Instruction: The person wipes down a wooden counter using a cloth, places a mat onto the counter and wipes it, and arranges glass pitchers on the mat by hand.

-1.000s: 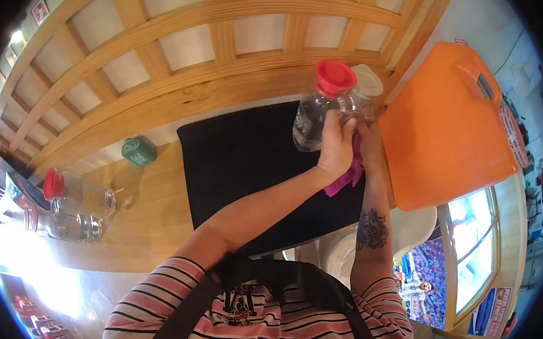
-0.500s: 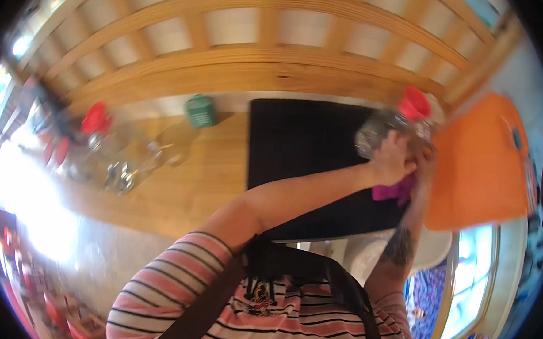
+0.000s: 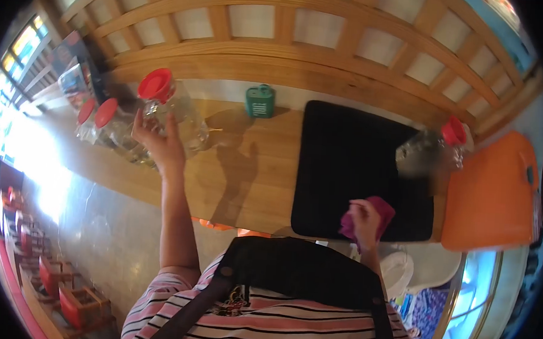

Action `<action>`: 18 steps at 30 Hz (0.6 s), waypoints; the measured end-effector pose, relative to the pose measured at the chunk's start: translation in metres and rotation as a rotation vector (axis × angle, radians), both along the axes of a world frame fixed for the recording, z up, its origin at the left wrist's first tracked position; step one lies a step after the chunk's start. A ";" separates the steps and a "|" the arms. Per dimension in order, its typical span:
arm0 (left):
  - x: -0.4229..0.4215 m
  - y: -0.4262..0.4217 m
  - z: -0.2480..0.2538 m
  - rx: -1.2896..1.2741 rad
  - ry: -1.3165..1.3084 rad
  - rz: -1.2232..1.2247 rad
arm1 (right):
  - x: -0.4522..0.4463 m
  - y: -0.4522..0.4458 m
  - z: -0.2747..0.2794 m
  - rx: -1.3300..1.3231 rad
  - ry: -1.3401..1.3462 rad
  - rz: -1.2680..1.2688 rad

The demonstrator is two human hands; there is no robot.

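Observation:
My left hand [image 3: 160, 144] is raised at the left, fingers spread beside a clear jar [image 3: 191, 125] with a red lid [image 3: 157, 85]. Whether the fingers touch the jar cannot be made out. My right hand [image 3: 366, 222] is closed on a purple cloth [image 3: 381, 213] over the front part of a black mat [image 3: 358, 155]. Another clear jar [image 3: 418, 154], topped by a red lid [image 3: 453, 131], stands blurred at the mat's right side, apart from both hands.
More red-lidded clear containers [image 3: 106, 113] stand at the counter's left end. A green can-shaped box [image 3: 260, 101] sits at the back by the wooden lattice [image 3: 283, 56]. An orange panel [image 3: 491, 196] is at the right. Red chairs [image 3: 80, 307] stand lower left.
My left hand has left the right-hand jar and swung far left to another red-lidded jar. My right hand has drawn back toward the front edge with the cloth. The view has shifted left.

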State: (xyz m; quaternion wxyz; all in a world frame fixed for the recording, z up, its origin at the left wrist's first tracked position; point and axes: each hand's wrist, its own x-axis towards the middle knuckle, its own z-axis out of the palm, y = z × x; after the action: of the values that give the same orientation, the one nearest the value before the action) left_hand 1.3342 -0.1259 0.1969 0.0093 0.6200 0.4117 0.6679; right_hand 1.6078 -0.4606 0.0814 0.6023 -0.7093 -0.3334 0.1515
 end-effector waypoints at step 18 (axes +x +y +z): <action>0.083 -0.102 0.025 -0.539 -0.332 -0.713 | -0.005 -0.014 -0.017 0.181 -0.577 -0.027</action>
State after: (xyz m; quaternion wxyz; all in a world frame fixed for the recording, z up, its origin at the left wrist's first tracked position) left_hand 1.4174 -0.2278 0.2217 0.4641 0.5829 0.3247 0.5826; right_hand 1.6024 -0.4743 0.0643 0.5455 -0.6707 -0.4936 -0.0947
